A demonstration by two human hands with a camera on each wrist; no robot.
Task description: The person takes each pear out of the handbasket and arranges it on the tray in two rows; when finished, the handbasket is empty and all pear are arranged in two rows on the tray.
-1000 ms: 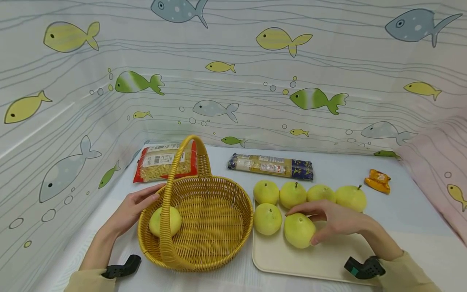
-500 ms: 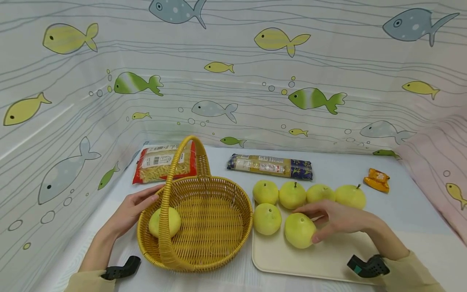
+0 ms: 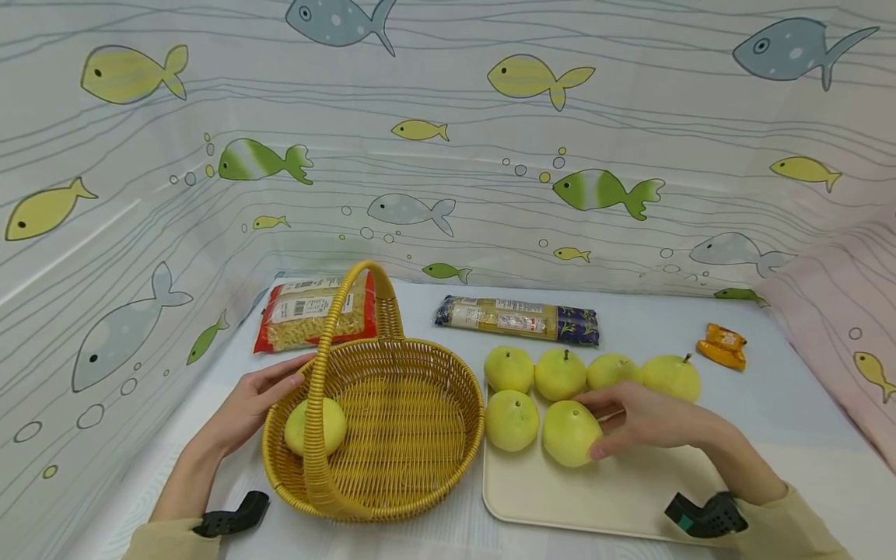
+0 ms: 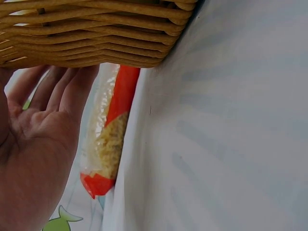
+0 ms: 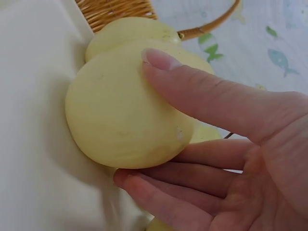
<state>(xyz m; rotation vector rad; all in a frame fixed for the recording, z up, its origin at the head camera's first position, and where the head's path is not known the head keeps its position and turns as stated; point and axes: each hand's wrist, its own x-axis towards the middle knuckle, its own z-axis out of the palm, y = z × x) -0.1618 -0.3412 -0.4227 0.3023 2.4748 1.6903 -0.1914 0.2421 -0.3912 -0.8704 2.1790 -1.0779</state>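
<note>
My left hand (image 3: pixel 255 400) rests at the left rim of the yellow wicker basket (image 3: pixel 420 498), which has a tall arched handle. In the left wrist view its fingers reach up fairly straight along the basket wall (image 4: pixel 96 36). One yellow-green pear (image 3: pixel 334 428) lies inside the basket at the left, partly behind the handle. My right hand (image 3: pixel 647 420) holds another pear (image 3: pixel 568 439) over the cream tray (image 3: pixel 560 502). The right wrist view shows the thumb on that pear (image 5: pixel 120 110) and the fingers along its other side. A pear (image 3: pixel 512 420) sits left of it.
Several pears (image 3: pixel 560 375) stand in a row along the tray's back. Behind are a red-edged pasta bag (image 3: pixel 301 311) and a long pasta packet (image 3: pixel 518 319). A small orange packet (image 3: pixel 722 346) lies at the back right. Fish-print cloth (image 3: pixel 448 171) walls the table.
The pear at my right hand has shifted slightly back and left. My right fingertips have drawn back to the right across its top. My left hand and the basket have stayed put.
</note>
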